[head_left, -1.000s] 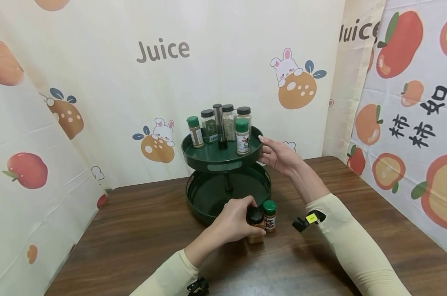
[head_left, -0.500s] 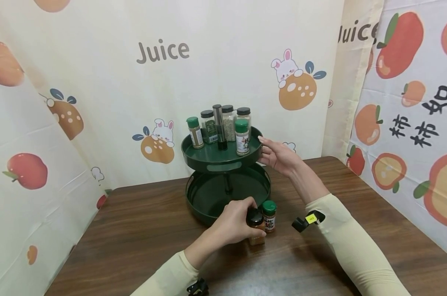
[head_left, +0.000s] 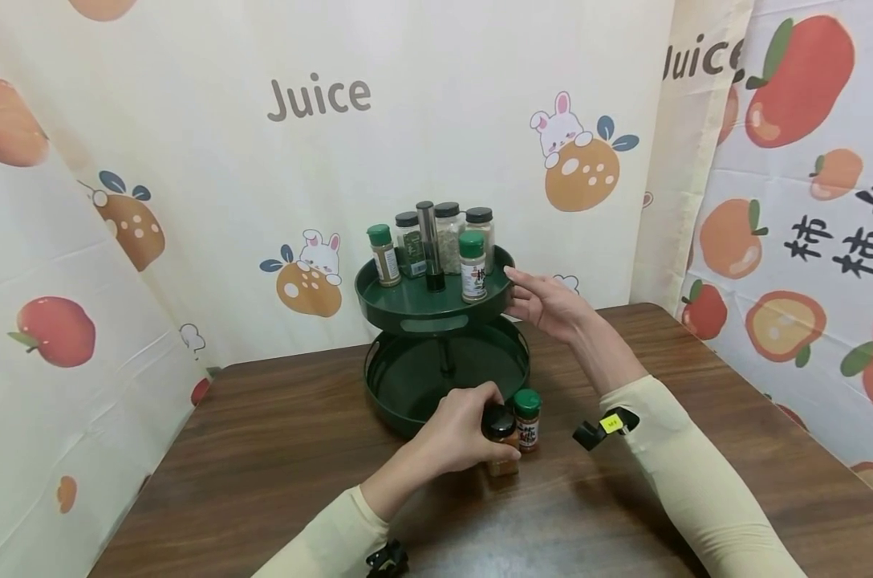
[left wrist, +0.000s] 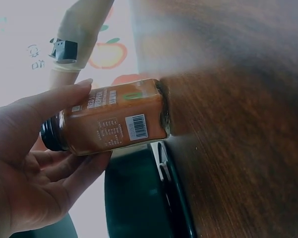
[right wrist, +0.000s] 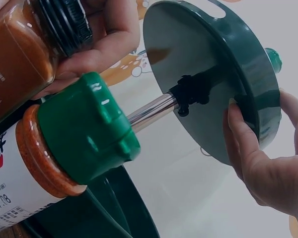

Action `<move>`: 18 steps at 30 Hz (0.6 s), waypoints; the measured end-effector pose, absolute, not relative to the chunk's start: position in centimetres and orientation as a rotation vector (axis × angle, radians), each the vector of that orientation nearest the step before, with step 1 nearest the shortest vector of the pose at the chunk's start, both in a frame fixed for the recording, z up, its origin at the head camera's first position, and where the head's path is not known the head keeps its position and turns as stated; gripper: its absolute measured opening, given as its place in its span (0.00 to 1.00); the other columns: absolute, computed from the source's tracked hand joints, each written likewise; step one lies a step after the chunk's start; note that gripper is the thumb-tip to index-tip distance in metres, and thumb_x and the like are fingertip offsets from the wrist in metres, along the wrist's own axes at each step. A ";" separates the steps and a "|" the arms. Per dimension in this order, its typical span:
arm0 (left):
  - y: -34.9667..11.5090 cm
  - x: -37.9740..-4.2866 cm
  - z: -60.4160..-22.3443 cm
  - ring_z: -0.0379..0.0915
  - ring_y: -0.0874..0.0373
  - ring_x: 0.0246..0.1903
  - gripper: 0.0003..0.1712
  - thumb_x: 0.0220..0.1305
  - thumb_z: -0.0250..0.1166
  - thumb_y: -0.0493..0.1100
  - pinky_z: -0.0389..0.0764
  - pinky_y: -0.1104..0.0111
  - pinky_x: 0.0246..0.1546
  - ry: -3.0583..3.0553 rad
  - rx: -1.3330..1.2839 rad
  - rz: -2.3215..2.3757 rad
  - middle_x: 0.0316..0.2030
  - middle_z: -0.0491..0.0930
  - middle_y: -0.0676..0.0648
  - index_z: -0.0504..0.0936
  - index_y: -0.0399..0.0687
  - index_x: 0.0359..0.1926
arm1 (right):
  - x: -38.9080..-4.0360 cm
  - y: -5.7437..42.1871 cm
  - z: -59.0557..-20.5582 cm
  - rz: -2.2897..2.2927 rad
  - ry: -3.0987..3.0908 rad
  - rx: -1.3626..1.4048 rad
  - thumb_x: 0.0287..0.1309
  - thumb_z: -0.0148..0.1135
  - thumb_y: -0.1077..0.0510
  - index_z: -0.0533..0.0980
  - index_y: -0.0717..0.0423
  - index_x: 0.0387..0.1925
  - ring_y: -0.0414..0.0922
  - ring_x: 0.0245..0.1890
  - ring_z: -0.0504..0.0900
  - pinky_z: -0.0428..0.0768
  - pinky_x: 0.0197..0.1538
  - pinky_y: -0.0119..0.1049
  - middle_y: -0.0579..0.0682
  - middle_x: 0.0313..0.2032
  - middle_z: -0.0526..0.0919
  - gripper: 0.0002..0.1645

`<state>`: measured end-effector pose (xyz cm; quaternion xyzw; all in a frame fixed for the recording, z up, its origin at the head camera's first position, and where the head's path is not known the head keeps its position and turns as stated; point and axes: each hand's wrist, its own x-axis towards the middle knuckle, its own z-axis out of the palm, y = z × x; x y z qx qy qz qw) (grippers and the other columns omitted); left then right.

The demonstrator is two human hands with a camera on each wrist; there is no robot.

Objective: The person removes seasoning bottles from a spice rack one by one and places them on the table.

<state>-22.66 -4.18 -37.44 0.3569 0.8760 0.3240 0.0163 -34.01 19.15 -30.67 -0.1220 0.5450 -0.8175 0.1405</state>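
Note:
My left hand (head_left: 452,433) grips a black-capped spice jar (head_left: 504,464) in front of the two-tier dark green turntable rack (head_left: 408,387). In the left wrist view, orange-red powder fills this jar (left wrist: 114,119), labelled red pepper, between my thumb and fingers; its base is at or just above the wood. Beside it stands a green-capped spice bottle (head_left: 527,429), large in the right wrist view. My right hand (head_left: 548,307) holds the right rim of the upper tray (head_left: 408,303), some fingers underneath. That tray looks tilted slightly forward.
Several spice bottles stand on the upper tray around its centre post (head_left: 429,245), among them a green-capped one (head_left: 473,269) at the front right. The rack sits on a brown wooden table (head_left: 285,449). Printed curtains (head_left: 444,144) hang behind and at both sides.

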 end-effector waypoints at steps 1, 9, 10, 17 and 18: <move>-4.2 -22.8 -37.6 0.76 0.69 0.32 0.29 0.51 0.87 0.51 0.79 0.75 0.33 2.726 1.109 1.008 0.36 0.81 0.57 0.77 0.51 0.45 | -34.1 19.2 -30.7 -2.359 1.574 -0.361 0.79 0.59 0.51 0.57 0.63 0.80 0.44 0.49 0.90 0.85 0.53 0.36 0.59 0.67 0.74 0.40; -4.3 -23.0 -38.0 0.76 0.69 0.33 0.29 0.51 0.87 0.51 0.79 0.75 0.33 2.734 1.113 1.007 0.36 0.81 0.57 0.77 0.51 0.45 | -33.9 19.2 -30.5 -2.326 1.584 -0.400 0.80 0.57 0.55 0.61 0.68 0.76 0.44 0.48 0.90 0.85 0.53 0.36 0.56 0.56 0.84 0.34; -4.2 -23.1 -38.0 0.76 0.69 0.33 0.29 0.50 0.87 0.51 0.79 0.75 0.33 2.735 1.115 1.009 0.36 0.81 0.57 0.77 0.51 0.45 | -33.9 19.2 -30.5 -2.323 1.589 -0.401 0.80 0.57 0.55 0.61 0.69 0.76 0.44 0.48 0.90 0.85 0.52 0.36 0.56 0.55 0.84 0.34; -4.3 -23.0 -37.9 0.76 0.68 0.32 0.29 0.50 0.87 0.52 0.78 0.75 0.33 2.738 1.109 1.005 0.36 0.81 0.57 0.77 0.51 0.44 | -33.8 19.1 -30.4 -2.340 1.591 -0.406 0.80 0.58 0.54 0.60 0.66 0.77 0.46 0.50 0.90 0.85 0.53 0.38 0.58 0.58 0.83 0.35; -4.3 -22.9 -37.8 0.76 0.68 0.32 0.30 0.50 0.87 0.52 0.78 0.75 0.33 2.739 1.109 1.001 0.36 0.81 0.57 0.77 0.51 0.44 | -33.8 19.1 -30.4 -2.342 1.600 -0.407 0.80 0.58 0.53 0.60 0.65 0.78 0.46 0.50 0.90 0.85 0.54 0.38 0.59 0.60 0.81 0.36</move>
